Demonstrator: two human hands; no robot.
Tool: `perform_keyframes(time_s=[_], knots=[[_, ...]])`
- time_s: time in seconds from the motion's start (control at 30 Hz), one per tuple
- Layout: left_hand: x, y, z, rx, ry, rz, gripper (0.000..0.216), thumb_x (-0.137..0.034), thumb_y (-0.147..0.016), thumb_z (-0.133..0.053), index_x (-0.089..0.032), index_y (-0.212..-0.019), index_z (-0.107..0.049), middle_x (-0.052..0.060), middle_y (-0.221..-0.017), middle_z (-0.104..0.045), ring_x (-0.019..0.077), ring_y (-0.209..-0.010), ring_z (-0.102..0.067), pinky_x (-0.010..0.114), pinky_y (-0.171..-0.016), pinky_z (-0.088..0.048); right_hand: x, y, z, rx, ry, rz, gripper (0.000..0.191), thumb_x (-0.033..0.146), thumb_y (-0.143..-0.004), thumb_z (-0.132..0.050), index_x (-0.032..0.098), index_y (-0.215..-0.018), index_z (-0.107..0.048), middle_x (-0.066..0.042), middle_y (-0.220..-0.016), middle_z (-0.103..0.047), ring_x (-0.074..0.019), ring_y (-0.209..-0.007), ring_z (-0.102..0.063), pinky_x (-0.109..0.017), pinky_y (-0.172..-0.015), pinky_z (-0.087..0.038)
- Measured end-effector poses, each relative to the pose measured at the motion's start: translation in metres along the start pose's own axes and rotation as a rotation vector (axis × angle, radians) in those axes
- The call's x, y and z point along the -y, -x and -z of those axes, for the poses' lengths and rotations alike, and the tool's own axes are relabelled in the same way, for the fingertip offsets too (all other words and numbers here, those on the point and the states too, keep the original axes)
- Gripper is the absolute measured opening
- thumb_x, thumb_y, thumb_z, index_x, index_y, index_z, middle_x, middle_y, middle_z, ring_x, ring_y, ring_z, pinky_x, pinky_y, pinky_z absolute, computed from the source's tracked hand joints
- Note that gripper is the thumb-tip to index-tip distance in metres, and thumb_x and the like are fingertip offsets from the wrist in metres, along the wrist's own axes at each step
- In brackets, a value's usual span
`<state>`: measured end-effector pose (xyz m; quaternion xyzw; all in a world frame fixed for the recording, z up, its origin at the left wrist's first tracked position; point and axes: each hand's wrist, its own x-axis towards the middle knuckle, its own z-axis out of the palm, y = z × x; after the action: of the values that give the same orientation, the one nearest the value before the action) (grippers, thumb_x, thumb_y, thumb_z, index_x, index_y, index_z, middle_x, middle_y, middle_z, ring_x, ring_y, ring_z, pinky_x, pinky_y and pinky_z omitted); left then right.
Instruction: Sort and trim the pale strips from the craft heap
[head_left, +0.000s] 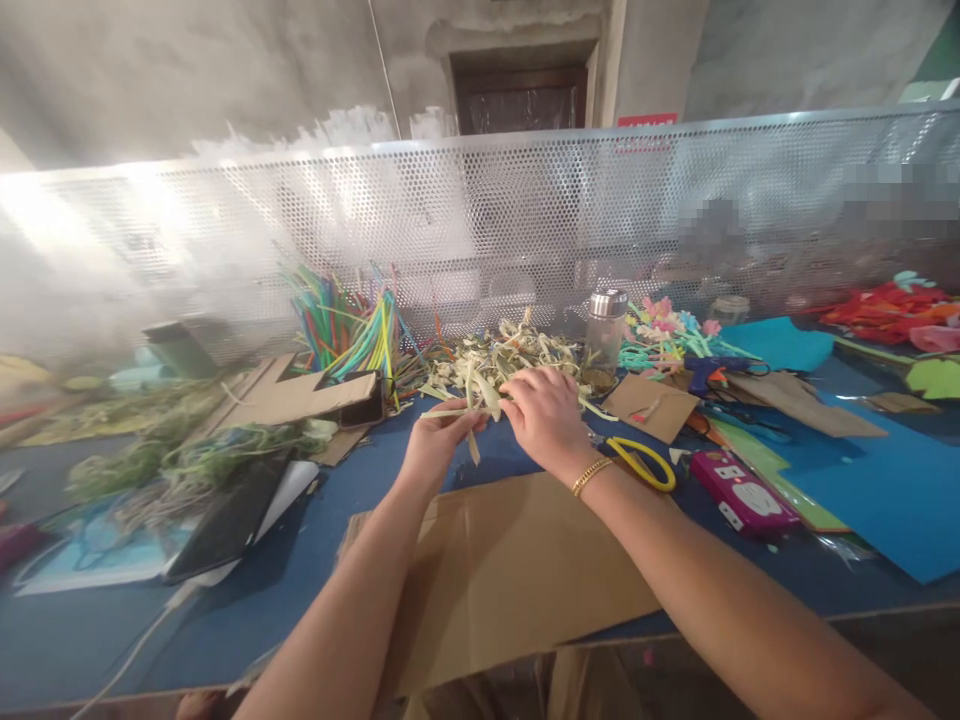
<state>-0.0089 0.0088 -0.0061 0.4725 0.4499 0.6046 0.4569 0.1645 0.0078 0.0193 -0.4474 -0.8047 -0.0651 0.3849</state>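
Note:
My left hand (444,440) pinches a pale green plant-like strip (474,450), perhaps a dried husk or leaf; its material is hard to tell. Close beside it, my right hand (546,415) has its fingers curled at the upper end of the same piece (489,396), its fingertips partly hidden. Just behind both hands lies a heap of similar pale, dry-looking strips (517,345). A brown cardboard sheet (517,560) lies under my forearms at the table's front edge. Scissors with yellow handles (643,462) rest right of my right wrist.
Bundled coloured stems (345,325) and cut cardboard (300,400) stand back left. A lidded glass bottle (606,335) is behind the right hand. A magenta box-like object (742,492) and blue sheets (892,490) lie right. A perforated metal screen (517,220) closes the far side.

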Motion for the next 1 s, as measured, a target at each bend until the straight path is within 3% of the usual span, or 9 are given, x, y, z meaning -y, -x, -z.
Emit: perform_keyframes(time_s=[0.17, 0.37, 0.63, 0.77, 0.83, 0.93, 1.0], knots=[[0.006, 0.0, -0.006, -0.024, -0.062, -0.05, 0.037, -0.04, -0.057, -0.082, -0.015, -0.08, -0.068, -0.001, -0.065, -0.064, 0.0131, -0.063, -0.057, 0.027, -0.066, -0.047, -0.002, 0.002, -0.011, 0.204, 0.038, 0.062, 0.034, 0.033, -0.096, -0.044, 0.02, -0.076, -0.068, -0.007, -0.077, -0.069, -0.0209, -0.083, -0.054, -0.04, -0.088, -0.022], [0.01, -0.004, -0.002, -0.099, -0.133, -0.143, 0.031, -0.041, -0.06, -0.079, -0.014, -0.071, -0.068, 0.003, -0.073, -0.067, 0.0138, -0.066, -0.056, 0.028, -0.067, -0.048, 0.014, 0.009, -0.015, 0.228, -0.025, 0.04, 0.032, 0.024, -0.092, -0.048, 0.019, -0.066, -0.065, -0.006, -0.069, -0.068, -0.0191, -0.074, -0.056, -0.037, -0.08, -0.023], [0.009, -0.007, 0.006, -0.167, -0.202, -0.158, 0.033, -0.039, -0.061, -0.077, -0.014, -0.081, -0.071, 0.003, -0.073, -0.067, 0.0157, -0.067, -0.058, 0.029, -0.068, -0.049, 0.016, 0.012, -0.024, 0.274, -0.138, 0.005, 0.029, 0.023, -0.089, -0.051, 0.019, -0.065, -0.067, -0.004, -0.067, -0.068, -0.0179, -0.072, -0.058, -0.035, -0.078, -0.025], [0.005, -0.007, 0.009, -0.017, -0.166, -0.121, 0.039, -0.039, -0.063, -0.076, -0.015, -0.093, -0.067, 0.001, -0.071, -0.067, 0.0158, -0.066, -0.06, 0.03, -0.069, -0.049, 0.014, 0.012, -0.018, 0.31, -0.098, 0.016, 0.035, 0.032, -0.092, -0.05, 0.02, -0.064, -0.068, -0.004, -0.062, -0.065, -0.0175, -0.068, -0.057, -0.036, -0.079, -0.026], [0.004, -0.008, 0.01, 0.051, -0.193, -0.127, 0.043, -0.037, -0.065, -0.075, -0.017, -0.101, -0.062, -0.002, -0.064, -0.065, 0.0156, -0.063, -0.06, 0.029, -0.067, -0.048, 0.011, 0.008, -0.009, 0.233, -0.026, 0.023, 0.037, 0.038, -0.092, -0.049, 0.02, -0.068, -0.069, -0.005, -0.066, -0.066, -0.0198, -0.074, -0.056, -0.038, -0.083, -0.026], [0.003, -0.008, 0.011, 0.159, -0.241, -0.168, 0.038, -0.034, -0.066, -0.076, -0.019, -0.095, -0.056, -0.003, -0.061, -0.064, 0.0158, -0.06, -0.06, 0.028, -0.064, -0.046, 0.002, 0.002, 0.002, 0.029, 0.046, 0.047, 0.025, 0.037, -0.092, -0.052, 0.021, -0.097, -0.071, -0.01, -0.101, -0.07, -0.0257, -0.101, -0.053, -0.042, -0.092, -0.022], [0.003, -0.006, 0.011, 0.244, -0.256, -0.185, 0.032, -0.033, -0.068, -0.074, -0.02, -0.091, -0.056, -0.002, -0.065, -0.064, 0.017, -0.064, -0.061, 0.03, -0.067, -0.047, -0.004, -0.002, 0.003, 0.019, 0.034, 0.095, 0.023, 0.034, -0.091, -0.055, 0.026, -0.107, -0.068, -0.007, -0.112, -0.068, -0.0259, -0.109, -0.049, -0.043, -0.096, -0.018]])
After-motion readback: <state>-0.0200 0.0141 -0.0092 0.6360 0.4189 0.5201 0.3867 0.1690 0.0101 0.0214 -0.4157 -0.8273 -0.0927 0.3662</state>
